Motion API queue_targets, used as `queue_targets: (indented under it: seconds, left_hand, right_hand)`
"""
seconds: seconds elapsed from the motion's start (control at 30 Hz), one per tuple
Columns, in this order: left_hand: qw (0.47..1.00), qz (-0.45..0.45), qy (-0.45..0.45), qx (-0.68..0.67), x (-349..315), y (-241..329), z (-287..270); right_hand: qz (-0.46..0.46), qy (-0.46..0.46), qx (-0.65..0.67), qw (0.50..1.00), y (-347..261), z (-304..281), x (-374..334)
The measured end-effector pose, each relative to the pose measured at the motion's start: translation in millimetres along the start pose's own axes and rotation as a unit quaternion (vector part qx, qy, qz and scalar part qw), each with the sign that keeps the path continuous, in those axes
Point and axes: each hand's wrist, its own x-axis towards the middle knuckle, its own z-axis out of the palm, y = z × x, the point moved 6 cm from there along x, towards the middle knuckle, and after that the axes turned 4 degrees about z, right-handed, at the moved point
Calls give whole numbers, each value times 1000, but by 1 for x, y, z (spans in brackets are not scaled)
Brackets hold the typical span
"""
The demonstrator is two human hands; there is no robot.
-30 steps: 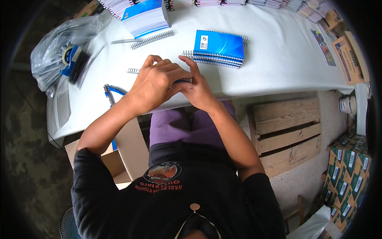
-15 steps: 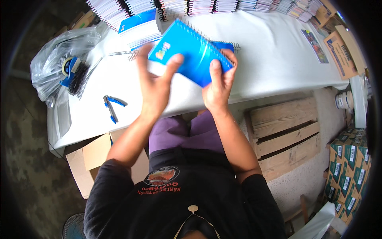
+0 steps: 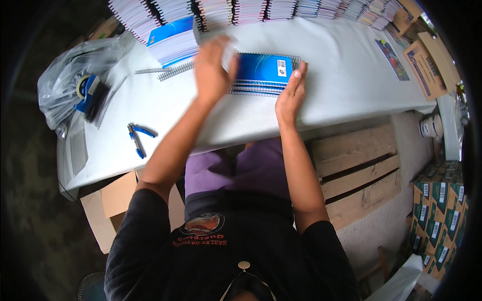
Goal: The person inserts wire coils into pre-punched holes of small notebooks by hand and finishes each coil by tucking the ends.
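A stack of blue spiral notebooks [image 3: 258, 67] lies on the white-covered table, wire coils along its edges and a white label on the top cover. My right hand [image 3: 290, 98] grips the stack's right end, thumb at the cover's edge and fingers along the far side. Over the left end, my left hand [image 3: 213, 72] is raised, thumb and fingers apart, blurred by motion and with nothing visible in it. Loose wire coils [image 3: 175, 70] lie just left of it. Behind them stands a taller pile of blue-covered pads [image 3: 173, 42] with white pages.
Bound stacks [image 3: 216, 12] line the table's back edge. At left are a clear plastic bag [image 3: 60, 75], a blue tape dispenser [image 3: 88, 93], dark coils and blue-handled pliers [image 3: 136, 138]. Cardboard boxes [image 3: 427, 67] stand far right; a wooden pallet [image 3: 356, 165] is below the table.
The notebook I held tilted in the air is down on the stack, its labelled cover up. My right hand has come down with it; my left has moved up and slightly right, off it.
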Motion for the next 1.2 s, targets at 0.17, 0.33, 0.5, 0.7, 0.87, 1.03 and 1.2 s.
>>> queue_targets:
  seconds: [0.17, 0.33, 0.5, 0.7, 0.87, 1.03, 1.2]
  left_hand:
    - [954, 9, -154, 256, 17, -166, -43]
    - [972, 2, -159, 174, 29, -100, -82]
    - [937, 238, -248, -58, -25, 47, -76]
    - [965, -77, -229, 101, -47, -111, -35]
    - [957, -29, -257, 131, -46, -111, -24]
    - [974, -95, -202, 25, -14, -99, -56]
    - [858, -264, -332, -290, -44, -54, -57]
  right_hand:
    - [-135, 53, -12, 989, -33, 3, -15]
    - [43, -97, 268, 958, -38, 7, -32]
    - [336, -259, 333, 842, -29, 23, -55]
    - [68, -372, 180, 908, -52, 19, -47]
    - [103, -364, 231, 896, -42, 22, -61]
    - [100, -368, 137, 914, -19, 24, -62]
    - [104, -350, 146, 919, -18, 25, -58]
